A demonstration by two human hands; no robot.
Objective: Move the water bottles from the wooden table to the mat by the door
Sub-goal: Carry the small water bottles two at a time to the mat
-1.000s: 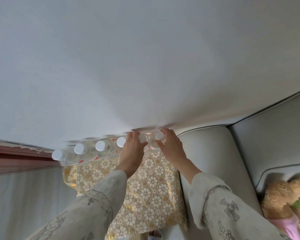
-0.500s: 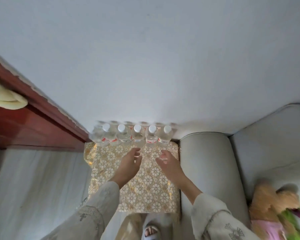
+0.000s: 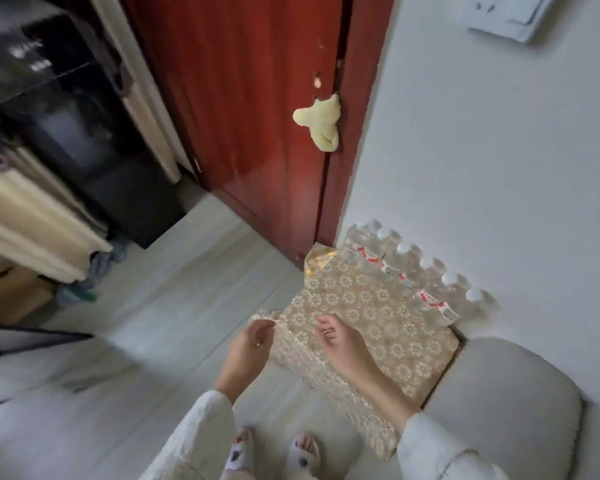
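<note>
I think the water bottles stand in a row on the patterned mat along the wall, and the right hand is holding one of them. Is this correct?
Not quite. In the head view the water bottles do stand in a row on the patterned mat along the wall, but the right hand holds nothing; it hovers over the mat, apart from the bottles. The left hand is empty too.

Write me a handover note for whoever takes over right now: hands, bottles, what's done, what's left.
Left hand: empty, fingers loosely curled, above the floor at the mat's near edge.
Right hand: empty, open, over the mat.
Bottles: a row stands upright along the mat's far edge against the white wall, beside the red door. Nothing is in either grip.
Done: this batch is placed.
Left: the wooden table is out of view, so check it for more bottles.
</note>
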